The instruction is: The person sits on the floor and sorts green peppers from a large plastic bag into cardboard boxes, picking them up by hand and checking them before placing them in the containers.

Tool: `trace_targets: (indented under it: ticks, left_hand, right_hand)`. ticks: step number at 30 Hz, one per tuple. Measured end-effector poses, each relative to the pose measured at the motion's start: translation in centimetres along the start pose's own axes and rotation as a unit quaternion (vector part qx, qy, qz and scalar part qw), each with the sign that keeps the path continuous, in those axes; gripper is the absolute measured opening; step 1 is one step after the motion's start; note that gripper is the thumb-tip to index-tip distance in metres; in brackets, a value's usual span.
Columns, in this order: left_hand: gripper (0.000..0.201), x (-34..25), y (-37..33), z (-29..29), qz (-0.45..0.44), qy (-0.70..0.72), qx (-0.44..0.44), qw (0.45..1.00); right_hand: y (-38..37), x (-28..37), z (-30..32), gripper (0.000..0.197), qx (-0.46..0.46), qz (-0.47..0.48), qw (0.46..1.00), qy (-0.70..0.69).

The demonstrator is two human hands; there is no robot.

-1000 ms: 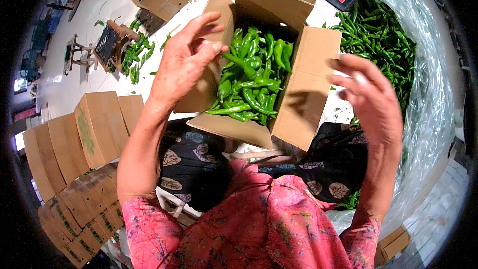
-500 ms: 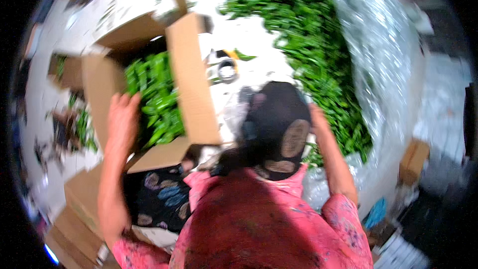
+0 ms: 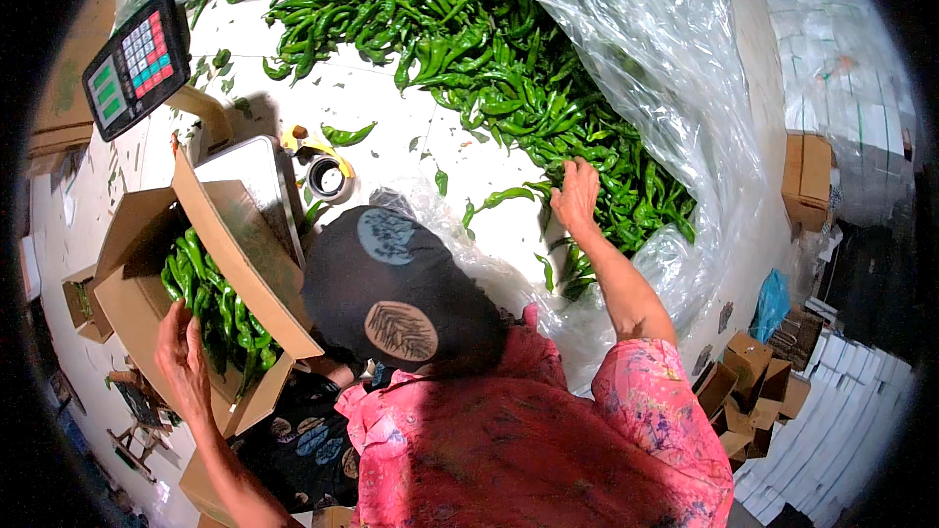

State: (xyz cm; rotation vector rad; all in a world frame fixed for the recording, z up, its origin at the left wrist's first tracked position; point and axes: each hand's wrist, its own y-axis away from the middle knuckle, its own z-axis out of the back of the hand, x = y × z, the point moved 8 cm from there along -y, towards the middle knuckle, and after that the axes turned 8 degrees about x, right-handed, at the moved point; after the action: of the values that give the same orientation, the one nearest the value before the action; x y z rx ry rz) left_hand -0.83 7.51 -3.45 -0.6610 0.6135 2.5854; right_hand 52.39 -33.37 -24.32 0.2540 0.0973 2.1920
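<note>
A cardboard box (image 3: pixel 245 235) with raised flaps stands at the left, holding green chili peppers (image 3: pixel 210 293). My left hand (image 3: pixel 183 357) is at the box's near left wall, its fingers apart and close to the peppers inside. Whether the fingertips touch them, I cannot tell. At the centre right, my right hand (image 3: pixel 575 198) rests on the edge of a large heap of green chili peppers (image 3: pixel 509 68). Its thumb is apart from the bent fingers, and no pepper shows lifted in it. A dark patterned cap (image 3: pixel 391 274) covers the space between my arms.
A scale with a keypad display (image 3: pixel 137 64) and pale platform (image 3: pixel 249 181) stands beside the box. A tape roll in a yellow dispenser (image 3: pixel 328 176) lies near it. Clear plastic sheeting (image 3: pixel 675 49) borders the heap. Cardboard boxes (image 3: pixel 748 381) and white stacks (image 3: pixel 831 430) are at right.
The view has swung, so the box appears farther left and the scale display is fully visible. My right hand has come out from behind the cap onto the heap; my left stays at the box.
</note>
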Motion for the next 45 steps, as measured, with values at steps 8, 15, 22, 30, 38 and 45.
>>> trace_targets:
  ticks: [8,15,22,30,38,45]
  left_hand:
    - [0.039,0.2,-0.7,-1.8,0.052,-0.011,0.048,0.997]
    - [0.038,0.5,-0.6,-3.0,0.015,-0.008,0.055,0.998]
    - [0.037,0.6,-0.8,-3.7,0.005,-0.059,0.068,0.996]
    - [0.035,-1.1,-1.5,-4.9,-0.02,-0.092,0.101,0.99]
    - [0.031,-2.3,-2.3,-5.1,-0.036,-0.118,0.105,0.987]
    - [0.029,-4.7,-1.9,-3.6,-0.051,-0.081,0.076,0.993]
  right_hand:
    - [-3.6,-2.2,-0.9,0.071,0.137,0.161,0.909,0.358]
    - [-5.9,-2.8,-5.1,0.05,0.19,0.157,0.888,0.389]
    - [-6.0,-3.0,-6.8,0.056,0.213,0.154,0.874,0.41]
    - [-3.7,-0.1,-8.8,0.05,0.256,0.24,0.868,0.35]
    - [-2.0,3.9,-7.5,0.061,0.272,0.163,0.94,0.127]
    - [-3.9,7.3,1.4,0.051,0.366,-0.08,0.669,-0.642]
